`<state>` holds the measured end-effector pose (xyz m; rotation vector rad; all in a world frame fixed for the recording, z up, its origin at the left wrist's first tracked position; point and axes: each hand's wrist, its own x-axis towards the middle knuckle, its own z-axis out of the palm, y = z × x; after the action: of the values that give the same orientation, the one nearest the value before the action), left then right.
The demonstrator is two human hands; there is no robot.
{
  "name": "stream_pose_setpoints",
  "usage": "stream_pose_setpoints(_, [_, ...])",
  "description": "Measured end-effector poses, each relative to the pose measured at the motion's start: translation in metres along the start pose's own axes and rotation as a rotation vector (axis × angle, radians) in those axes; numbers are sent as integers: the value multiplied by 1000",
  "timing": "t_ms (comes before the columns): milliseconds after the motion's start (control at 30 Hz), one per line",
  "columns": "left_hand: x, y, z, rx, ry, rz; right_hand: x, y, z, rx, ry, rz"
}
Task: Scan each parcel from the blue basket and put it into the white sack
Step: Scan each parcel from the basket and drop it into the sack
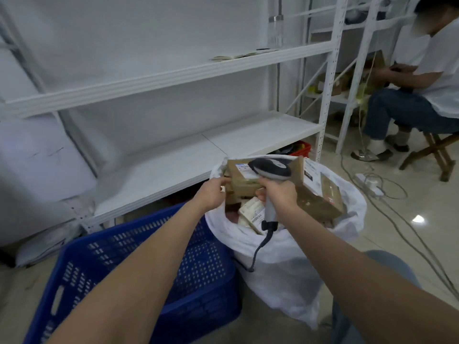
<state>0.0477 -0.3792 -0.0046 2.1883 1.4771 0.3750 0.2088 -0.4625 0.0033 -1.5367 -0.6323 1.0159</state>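
Note:
The white sack stands on the floor, heaped with brown cardboard parcels. My left hand holds the left edge of a brown labelled parcel at the top of the sack. My right hand grips the handle of a grey barcode scanner, whose head sits over that parcel's label. The scanner's coiled cable hangs down the front of the sack. The blue basket stands on the floor left of the sack, under my left forearm; its visible inside shows no parcels.
White metal shelving runs behind the basket and sack. A seated person works at a further shelf at the right, on a wooden stool. Cables and a power strip lie on the tiled floor right of the sack.

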Motion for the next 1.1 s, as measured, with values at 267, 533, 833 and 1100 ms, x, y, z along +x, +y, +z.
stream_pose_setpoints(267, [-61, -158, -25, 64, -22, -288, -27, 52, 141, -122, -327, 132])
stream_pose_setpoints(533, [-80, -312, 15, -28, -162, -605, -4, 139, 266, -256, -398, 331])
stream_pose_setpoints(833, [-92, -465, 97, -92, -305, -1030, 39, 263, 376, -333, -453, 637])
stream_pose_setpoints(1100, [-118, -564, 159, -47, -398, -1333, 70, 357, 405, -352, -462, 896])
